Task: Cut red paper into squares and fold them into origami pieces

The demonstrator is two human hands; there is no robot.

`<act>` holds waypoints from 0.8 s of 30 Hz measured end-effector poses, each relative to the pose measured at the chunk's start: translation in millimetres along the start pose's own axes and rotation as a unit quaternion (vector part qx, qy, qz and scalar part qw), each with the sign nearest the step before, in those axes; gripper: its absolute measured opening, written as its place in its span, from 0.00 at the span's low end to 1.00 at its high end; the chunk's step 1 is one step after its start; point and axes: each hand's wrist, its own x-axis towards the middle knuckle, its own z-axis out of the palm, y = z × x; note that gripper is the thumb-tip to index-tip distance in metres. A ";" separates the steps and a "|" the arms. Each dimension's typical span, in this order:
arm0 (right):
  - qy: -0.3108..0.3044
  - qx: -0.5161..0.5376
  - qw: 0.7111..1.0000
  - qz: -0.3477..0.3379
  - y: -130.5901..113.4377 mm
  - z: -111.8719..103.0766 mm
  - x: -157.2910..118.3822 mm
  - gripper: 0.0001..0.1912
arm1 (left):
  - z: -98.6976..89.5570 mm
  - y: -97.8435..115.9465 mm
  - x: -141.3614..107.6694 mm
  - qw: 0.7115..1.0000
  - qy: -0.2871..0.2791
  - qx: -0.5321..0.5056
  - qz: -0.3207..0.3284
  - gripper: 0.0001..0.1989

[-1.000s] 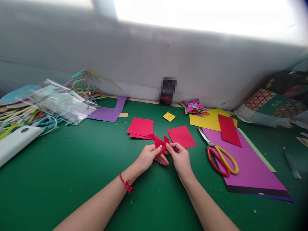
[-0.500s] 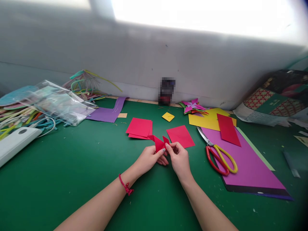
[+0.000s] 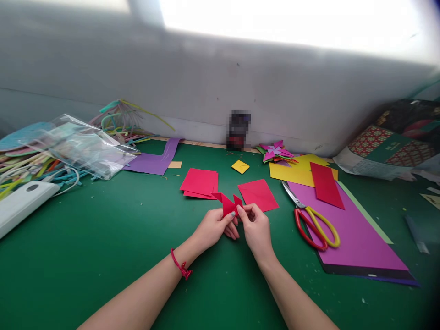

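A small folded red paper (image 3: 227, 205) with pointed flaps is held above the green table between both hands. My left hand (image 3: 215, 225) pinches its lower left part, thumb in front and fingers underneath. My right hand (image 3: 255, 222) grips its right side between thumb and forefinger. Just behind the hands lie a stack of red paper squares (image 3: 199, 182) on the left and another red square (image 3: 257, 195) on the right. A small yellow folded paper (image 3: 240, 166) is farther back.
Scissors (image 3: 314, 224) with red and yellow handles rest partly on purple sheets (image 3: 357, 233). Yellow paper (image 3: 288, 173) and folded paper stars (image 3: 276, 151) lie behind. Plastic bags (image 3: 85, 146), colourful strips and a white device (image 3: 25, 206) are at left; a patterned bag (image 3: 388, 142) is at right.
The hands and folded red paper have barely shifted; the left fingers beneath the paper have moved slightly. Both hands keep their hold.
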 end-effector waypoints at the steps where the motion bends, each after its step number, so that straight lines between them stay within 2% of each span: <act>1: -0.008 0.010 1.000 0.002 -0.2 -0.4 0.7 0.13 | -0.3 0.0 0.1 1.000 0.001 -0.003 0.000 0.15; 5: -0.076 0.041 0.996 -0.015 -3.3 -5.5 4.6 0.12 | -5.1 3.5 0.2 1.000 -0.022 -0.017 -0.007 0.16; 10: -0.167 -0.031 0.983 -0.073 -7.7 -14.0 6.2 0.17 | -13.2 12.1 -2.2 0.996 -0.085 -0.029 -0.029 0.17; 13: -0.174 -0.023 0.981 -0.079 -10.8 -14.8 4.7 0.17 | -13.4 15.1 -4.2 0.995 -0.094 -0.032 -0.028 0.16; 20: -0.170 0.031 0.982 -0.073 -19.0 -13.0 1.2 0.17 | -4.5 15.1 -8.2 0.997 -0.065 -0.048 0.013 0.14; 24: -0.162 0.034 0.984 -0.070 -17.3 -14.3 1.9 0.17 | -2.2 14.5 -7.9 0.995 -0.082 -0.063 0.002 0.14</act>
